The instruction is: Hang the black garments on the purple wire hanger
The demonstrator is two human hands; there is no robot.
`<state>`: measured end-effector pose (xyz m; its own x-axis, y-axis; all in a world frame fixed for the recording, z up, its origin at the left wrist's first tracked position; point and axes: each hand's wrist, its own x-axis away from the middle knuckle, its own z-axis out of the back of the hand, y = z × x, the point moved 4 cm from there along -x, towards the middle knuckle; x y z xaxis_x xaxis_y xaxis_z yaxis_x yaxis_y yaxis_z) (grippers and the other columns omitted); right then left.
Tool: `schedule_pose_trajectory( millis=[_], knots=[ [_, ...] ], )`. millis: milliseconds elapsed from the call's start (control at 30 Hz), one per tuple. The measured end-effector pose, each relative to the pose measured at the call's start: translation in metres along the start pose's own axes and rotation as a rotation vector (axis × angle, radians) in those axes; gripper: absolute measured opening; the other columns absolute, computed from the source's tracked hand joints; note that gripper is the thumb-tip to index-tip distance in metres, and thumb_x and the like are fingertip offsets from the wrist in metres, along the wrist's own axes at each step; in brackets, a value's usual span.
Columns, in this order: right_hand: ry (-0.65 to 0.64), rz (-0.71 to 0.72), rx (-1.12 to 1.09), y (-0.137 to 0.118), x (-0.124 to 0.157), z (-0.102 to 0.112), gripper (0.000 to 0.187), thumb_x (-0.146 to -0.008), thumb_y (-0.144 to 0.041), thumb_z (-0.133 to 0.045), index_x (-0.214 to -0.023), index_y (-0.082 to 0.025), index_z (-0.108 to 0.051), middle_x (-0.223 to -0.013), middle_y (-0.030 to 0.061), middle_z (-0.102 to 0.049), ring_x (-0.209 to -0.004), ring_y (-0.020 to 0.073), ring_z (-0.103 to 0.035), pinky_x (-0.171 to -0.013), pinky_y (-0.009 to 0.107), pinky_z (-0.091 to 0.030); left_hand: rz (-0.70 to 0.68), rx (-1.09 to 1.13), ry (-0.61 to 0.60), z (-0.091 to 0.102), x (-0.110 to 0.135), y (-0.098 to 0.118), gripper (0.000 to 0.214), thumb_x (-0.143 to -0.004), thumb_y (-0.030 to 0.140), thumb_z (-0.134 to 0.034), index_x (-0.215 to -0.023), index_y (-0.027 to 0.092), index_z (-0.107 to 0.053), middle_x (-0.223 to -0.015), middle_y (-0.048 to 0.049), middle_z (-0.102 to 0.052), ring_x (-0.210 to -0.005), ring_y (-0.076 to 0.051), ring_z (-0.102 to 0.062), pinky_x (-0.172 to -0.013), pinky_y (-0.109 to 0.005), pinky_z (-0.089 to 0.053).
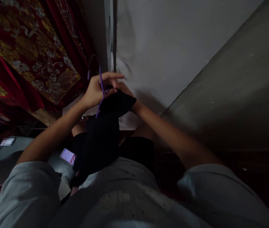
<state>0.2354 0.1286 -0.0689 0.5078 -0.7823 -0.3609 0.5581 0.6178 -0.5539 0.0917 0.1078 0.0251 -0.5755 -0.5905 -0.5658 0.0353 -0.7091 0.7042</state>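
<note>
A black garment (103, 139) hangs down in front of my body, over my lap. My left hand (95, 91) pinches its upper edge between thumb and fingers, with the index finger stretched out to the right. A purple hanger (101, 79) rests against that hand; its hook rises above the wrist and one arm slants down along the cloth. My right hand (124, 88) is at the same upper edge, mostly hidden behind the raised fold, its fingers close to the left fingertips. The lower part of the hanger is out of sight.
Red drapery with gold and silver embroidery (37, 47) hangs at the left. A pale wall or panel (160, 47) stands ahead, with a grey surface (239, 85) at the right. A lit phone (67, 155) lies to the left. The lower right is very dark.
</note>
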Motion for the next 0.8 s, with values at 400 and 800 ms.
schedule_pose_trajectory(
  millis=[400, 800],
  knots=[
    [0.589, -0.087, 0.417, 0.051, 0.053, 0.078, 0.088, -0.067, -0.036, -0.081, -0.146, -0.024, -0.043, -0.136, 0.0166, -0.051, -0.128, 0.0393, -0.048, -0.110, 0.061, -0.042, 0.167, -0.106, 0.112, 0.098, 0.026, -0.015, 0.041, -0.087, 0.057, -0.075, -0.107, 0.021, -0.075, -0.112, -0.0064, -0.075, -0.113, -0.029, -0.068, -0.108, -0.047, -0.053],
    [0.653, -0.126, 0.307, 0.005, 0.041, 0.136, 0.076, -0.080, -0.047, -0.077, -0.146, -0.028, -0.042, -0.137, 0.0143, -0.048, -0.136, 0.0407, -0.038, -0.119, 0.063, -0.027, 0.422, 0.016, 0.419, 0.067, 0.093, -0.057, 0.067, -0.080, 0.075, -0.070, -0.124, 0.024, -0.063, -0.133, -0.0123, -0.066, -0.140, -0.037, -0.051, -0.113, -0.052, -0.048]
  ],
)
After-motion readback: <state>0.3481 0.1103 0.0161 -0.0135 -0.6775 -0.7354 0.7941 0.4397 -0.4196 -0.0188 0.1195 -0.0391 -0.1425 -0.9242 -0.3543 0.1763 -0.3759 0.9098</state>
